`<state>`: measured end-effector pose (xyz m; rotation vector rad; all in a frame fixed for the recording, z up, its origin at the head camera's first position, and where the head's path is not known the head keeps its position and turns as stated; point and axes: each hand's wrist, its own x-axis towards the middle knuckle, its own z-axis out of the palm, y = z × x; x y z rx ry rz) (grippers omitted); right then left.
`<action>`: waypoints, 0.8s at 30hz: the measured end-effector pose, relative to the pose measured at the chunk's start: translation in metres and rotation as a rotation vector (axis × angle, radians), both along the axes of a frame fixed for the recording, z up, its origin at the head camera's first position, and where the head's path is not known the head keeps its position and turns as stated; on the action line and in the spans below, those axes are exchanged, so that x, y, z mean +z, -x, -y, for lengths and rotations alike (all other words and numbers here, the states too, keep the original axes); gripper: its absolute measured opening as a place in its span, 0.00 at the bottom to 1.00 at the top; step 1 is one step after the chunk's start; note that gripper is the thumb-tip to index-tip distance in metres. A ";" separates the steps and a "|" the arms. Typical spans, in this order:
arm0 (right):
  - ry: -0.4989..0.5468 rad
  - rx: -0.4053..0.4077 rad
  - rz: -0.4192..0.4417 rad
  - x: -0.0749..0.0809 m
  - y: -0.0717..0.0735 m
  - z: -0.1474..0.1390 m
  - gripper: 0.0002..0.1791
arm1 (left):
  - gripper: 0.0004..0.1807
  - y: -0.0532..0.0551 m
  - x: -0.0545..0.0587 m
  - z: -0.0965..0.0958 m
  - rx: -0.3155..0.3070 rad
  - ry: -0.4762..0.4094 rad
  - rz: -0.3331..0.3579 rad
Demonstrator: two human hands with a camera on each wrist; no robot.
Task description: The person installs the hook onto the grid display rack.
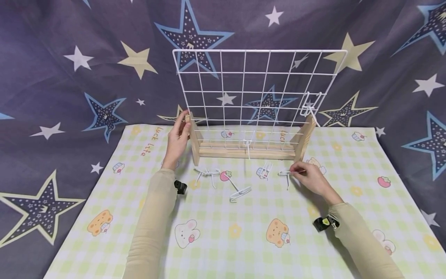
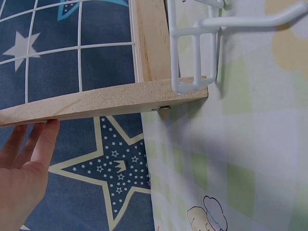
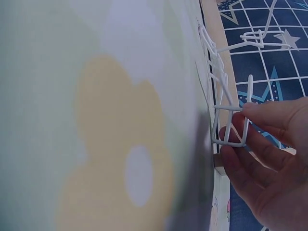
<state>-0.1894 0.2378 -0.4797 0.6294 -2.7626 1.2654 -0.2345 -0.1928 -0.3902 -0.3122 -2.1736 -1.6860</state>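
Note:
A white wire grid panel (image 1: 256, 92) stands upright between two wooden side posts. My left hand (image 1: 177, 143) is at the left post (image 2: 98, 102), its extended fingertips touching the outer face. Lower right, my right hand (image 1: 311, 177) pinches a white wire hook (image 3: 230, 126) between thumb and fingers, low over the tablecloth. More hooks lie before the rack: a pair on the left (image 1: 207, 172), a long one (image 1: 240, 192) in the middle, and a small one (image 1: 266, 170) nearer the right hand.
One hook (image 1: 247, 143) hangs low on the grid's middle. Another wire piece (image 1: 309, 106) is attached near its right edge. A wooden crossbar (image 1: 245, 152) joins the posts. Behind the checked tablecloth (image 1: 233, 252) hangs a dark star-patterned curtain (image 1: 115, 23).

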 end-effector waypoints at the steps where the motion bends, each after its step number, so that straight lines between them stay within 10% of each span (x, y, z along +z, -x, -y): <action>1: 0.002 -0.005 0.001 0.000 0.000 0.000 0.06 | 0.24 0.000 0.000 0.000 0.000 0.001 0.002; 24: 0.188 -0.102 -0.007 0.012 -0.001 -0.002 0.04 | 0.24 -0.002 0.001 0.000 -0.003 0.006 0.005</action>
